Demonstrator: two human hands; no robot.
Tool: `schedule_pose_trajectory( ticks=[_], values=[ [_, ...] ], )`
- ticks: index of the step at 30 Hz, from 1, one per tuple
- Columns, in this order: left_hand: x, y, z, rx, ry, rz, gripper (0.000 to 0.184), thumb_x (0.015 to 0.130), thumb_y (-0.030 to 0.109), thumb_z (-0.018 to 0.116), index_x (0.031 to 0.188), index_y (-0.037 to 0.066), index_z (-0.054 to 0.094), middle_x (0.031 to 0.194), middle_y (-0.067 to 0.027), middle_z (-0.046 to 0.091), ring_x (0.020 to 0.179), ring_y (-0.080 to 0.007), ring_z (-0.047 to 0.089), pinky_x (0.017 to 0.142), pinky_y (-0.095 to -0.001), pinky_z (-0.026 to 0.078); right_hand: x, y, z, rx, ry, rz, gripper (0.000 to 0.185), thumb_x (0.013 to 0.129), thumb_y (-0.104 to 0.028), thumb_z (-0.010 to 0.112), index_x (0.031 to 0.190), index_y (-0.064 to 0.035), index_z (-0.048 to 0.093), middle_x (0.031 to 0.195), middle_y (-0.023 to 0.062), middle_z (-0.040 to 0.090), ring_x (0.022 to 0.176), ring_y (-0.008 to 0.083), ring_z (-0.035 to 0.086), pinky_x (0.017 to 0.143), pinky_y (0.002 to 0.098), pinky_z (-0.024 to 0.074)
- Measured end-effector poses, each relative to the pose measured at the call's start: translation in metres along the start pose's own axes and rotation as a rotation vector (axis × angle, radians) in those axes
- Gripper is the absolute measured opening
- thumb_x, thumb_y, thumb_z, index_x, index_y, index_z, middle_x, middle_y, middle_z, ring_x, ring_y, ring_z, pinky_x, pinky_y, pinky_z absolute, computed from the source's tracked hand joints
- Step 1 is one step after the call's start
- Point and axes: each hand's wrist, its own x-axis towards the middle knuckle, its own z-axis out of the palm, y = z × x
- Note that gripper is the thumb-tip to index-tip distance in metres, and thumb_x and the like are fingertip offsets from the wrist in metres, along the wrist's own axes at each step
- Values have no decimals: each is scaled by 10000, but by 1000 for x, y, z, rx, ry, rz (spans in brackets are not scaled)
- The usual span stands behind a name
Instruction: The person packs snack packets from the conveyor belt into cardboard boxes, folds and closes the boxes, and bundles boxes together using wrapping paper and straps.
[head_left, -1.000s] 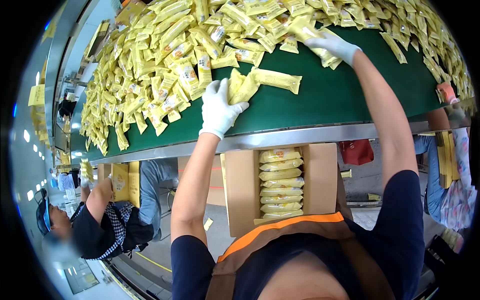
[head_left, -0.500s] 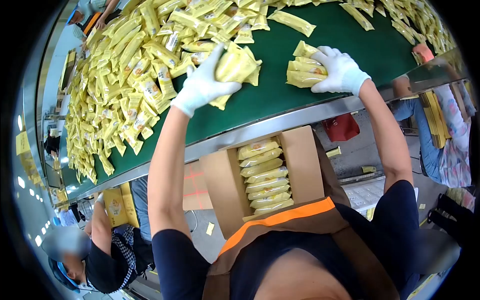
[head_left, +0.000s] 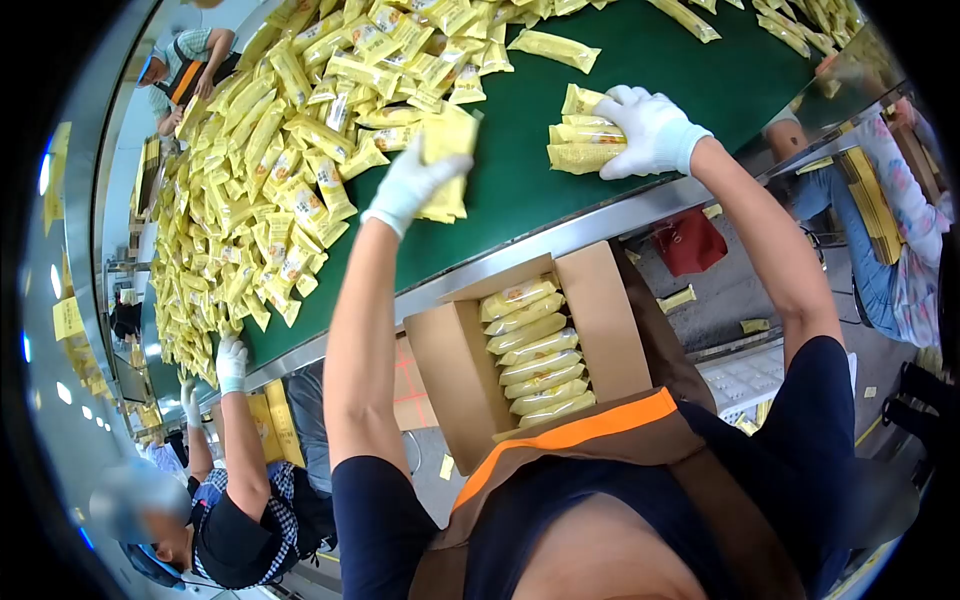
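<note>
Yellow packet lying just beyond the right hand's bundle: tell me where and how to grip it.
Take the yellow packet across its middle, by both long edges, probably from the right: it is long and narrow, lies flat, and has bare green belt on that side, while its left end lies near the pile.

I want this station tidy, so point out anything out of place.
A long yellow wrapped packet lies on the grey floor, right of the open brown cardboard box. It looks dropped, since similar packets are heaped on the green worktop.
</note>
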Motion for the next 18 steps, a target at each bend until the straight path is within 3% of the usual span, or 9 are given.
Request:
schedule_pose_trajectory(
  ticks=[1, 3, 4, 7, 8, 11, 14, 16, 18],
  values=[
    [6, -4, 6, 204, -43, 16, 929, 690, 433, 812, 1436, 45, 419, 1215, -139, 619, 1044, -292, 609, 900, -376, 498, 0, 0, -4, 28, -25, 4, 794, 635, -527, 724, 1288, -108, 553, 1243, 162, 512, 1144, 332, 530, 992, 392, 434],
    [-36, 19, 57, 1054, 214, 206, 1033, 597, 503, 823, 1434, 43, 428, 1287, -173, 568, 1165, -398, 516, 978, -440, 452, -16, -8, -16, -129, 227, -15, 785, 639, -510, 735, 1285, -105, 549, 1244, 167, 514, 1145, 326, 537, 975, 395, 438],
    [-41, 21, 64, 1002, 183, 187, 1095, 567, 531, 814, 1451, 39, 394, 1396, -211, 465, 1229, -450, 433, 1023, -466, 416, -16, -9, -14, -130, 238, 14, 798, 637, -491, 744, 1316, -127, 536, 1254, 169, 515, 1159, 326, 534, 963, 400, 440],
    [-38, 16, 63, 993, 304, 235, 1202, 585, 629, 783, 1509, 40, 290, 1474, -264, 366, 1282, -441, 421, 1048, -429, 416, -12, -7, 16, -108, 165, 28, 850, 628, -483, 747, 1384, -185, 497, 1270, 169, 516, 1164, 338, 532, 962, 404, 444],
    [-37, 22, 61, 983, 268, 87, 1246, 566, 671, 777, 1515, 42, 271, 1505, -276, 307, 1293, -451, 419, 1058, -421, 411, -11, -5, 19, -85, 214, -6, 880, 627, -508, 732, 1424, -252, 460, 1214, 160, 539, 1126, 338, 542, 929, 445, 450],
    [-30, 36, 54, 986, 73, -102, 1331, 531, 681, 781, 1541, 53, 185, 1381, -271, 461, 1233, -396, 516, 1016, -392, 442, -20, -4, 25, -79, 200, -68, 947, 629, -490, 736, 1481, -271, 384, 1221, 178, 537, 1129, 338, 548, 936, 444, 452],
    [-35, 41, 59, 1055, 37, -77, 1251, 558, 592, 770, 1567, 160, 169, 1285, -243, 525, 1185, -388, 546, 986, -387, 456, -23, -14, 16, -94, 74, -33, 965, 654, -495, 735, 1502, -248, 345, 1241, 217, 534, 1153, 375, 549, 960, 453, 454],
    [-41, 26, 51, 1003, 96, -2, 1251, 552, 563, 770, 1573, 178, 160, 1266, -256, 524, 1167, -415, 546, 991, -409, 455, -25, -6, 17, 308, 167, -16, 966, 693, -472, 741, 1522, -226, 309, 1271, 211, 535, 1156, 357, 558, 974, 438, 454],
    [-48, -4, 22, 640, 238, 209, 1170, 632, 441, 793, 1556, 87, 169, 1249, -207, 545, 1085, -334, 601, 930, -367, 503, -35, -12, 2, 945, 214, -114, 963, 763, -384, 759, 1551, -177, 246, 1314, 184, 535, 1154, 289, 567, 985, 375, 458]
  ],
)
